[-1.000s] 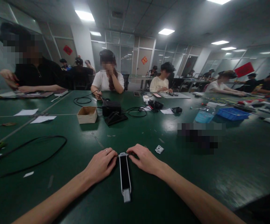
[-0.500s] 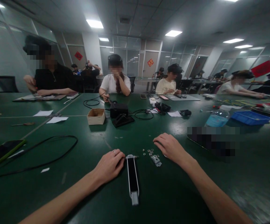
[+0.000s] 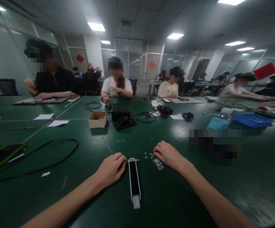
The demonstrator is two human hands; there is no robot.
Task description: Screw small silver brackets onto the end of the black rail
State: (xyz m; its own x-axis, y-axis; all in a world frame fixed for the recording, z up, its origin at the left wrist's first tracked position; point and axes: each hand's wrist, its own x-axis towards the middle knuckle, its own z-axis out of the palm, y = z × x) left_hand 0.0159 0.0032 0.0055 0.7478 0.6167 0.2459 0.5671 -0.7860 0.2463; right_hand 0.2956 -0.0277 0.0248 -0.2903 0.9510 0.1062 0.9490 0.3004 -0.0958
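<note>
A long, narrow piece with a white frame, a black middle and a grey end [image 3: 135, 180] lies on the green table in front of me. A thin metal bolt [image 3: 137, 160] crosses its far end. My left hand [image 3: 113, 167] rests at the left of that end, fingers curled together around the bolt's near tip. My right hand [image 3: 167, 154] is lowered over the small hardware, fingertips pinched at its edge; what they hold is hidden. Several small nuts and washers [image 3: 145, 157] lie there, beside a grey metal bracket [image 3: 158, 163].
An open cardboard box [image 3: 97, 120] and a black device [image 3: 120, 113] with cables stand ahead. A bottle [image 3: 220, 120] and a blue tray [image 3: 253, 120] are at the right. A green-edged phone [image 3: 3, 155] and a looped black cable [image 3: 77, 148] lie left. Other people sit opposite.
My right hand has moved down and left onto the nuts and washers, its fingers drawing together. My left hand stays at the bolt. A person opposite has lowered a hand from the face.
</note>
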